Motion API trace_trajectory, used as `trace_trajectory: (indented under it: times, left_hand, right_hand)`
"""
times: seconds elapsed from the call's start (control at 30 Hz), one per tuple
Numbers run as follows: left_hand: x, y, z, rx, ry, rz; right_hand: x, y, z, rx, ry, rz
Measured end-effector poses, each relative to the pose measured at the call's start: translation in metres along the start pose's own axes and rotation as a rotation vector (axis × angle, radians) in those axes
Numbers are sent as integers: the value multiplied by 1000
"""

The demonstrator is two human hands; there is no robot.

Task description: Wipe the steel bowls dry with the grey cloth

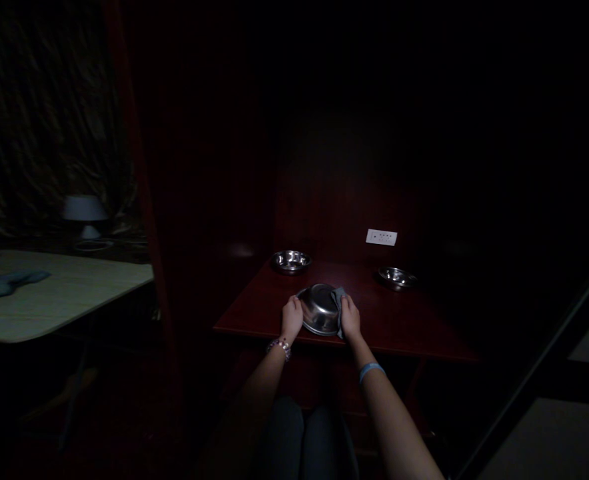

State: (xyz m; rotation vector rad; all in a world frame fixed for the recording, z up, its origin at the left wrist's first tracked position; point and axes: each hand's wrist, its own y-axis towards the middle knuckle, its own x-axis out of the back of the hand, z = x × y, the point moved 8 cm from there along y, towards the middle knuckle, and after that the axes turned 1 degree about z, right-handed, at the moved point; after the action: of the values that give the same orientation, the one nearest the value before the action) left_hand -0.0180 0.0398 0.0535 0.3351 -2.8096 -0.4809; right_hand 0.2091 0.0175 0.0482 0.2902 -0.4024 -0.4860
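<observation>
A shiny metal bowl (320, 311), its underside facing me, is held between my two hands above the front of the dark red desk (254, 308). My left hand (292, 317) grips the bowl's left rim, fingers closed. On the opposite side my right hand (350, 316) is closed on a grey-blue cloth (339, 301), which it presses against the bowl's right side. Part of the cloth is hidden behind the fingers. Two more metal bowls stand upright on the desk: one bowl (291, 262) at the back left, another bowl (397, 278) at the right.
A white power socket (381, 237) is set in the back panel. A dark partition separates the desk from a pale table (89, 287) at left, where a bluish cloth (9, 284) lies. Behind it stands a small lamp (85, 209). The scene is very dim.
</observation>
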Motion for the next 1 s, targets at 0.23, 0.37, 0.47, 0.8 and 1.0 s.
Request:
trace_trajectory:
  times: [0.23, 0.37, 0.47, 0.8, 1.0]
  left_hand:
    - [-1, 0, 1, -7, 1, 1]
    - [0, 0, 0, -1, 14, 1]
    - [0, 0, 0, 15, 19, 10]
    - [0, -1, 0, 16, 15, 13]
    - [0, 0, 1, 19, 24, 9]
  right_hand:
    - [0, 0, 3, 12, 0, 6]
    - [-1, 1, 0, 10, -1, -1]
    - [0, 1, -1, 5, 1, -5]
    - [0, 0, 1, 3, 1, 4]
    - [1, -1, 1, 4, 3, -1]
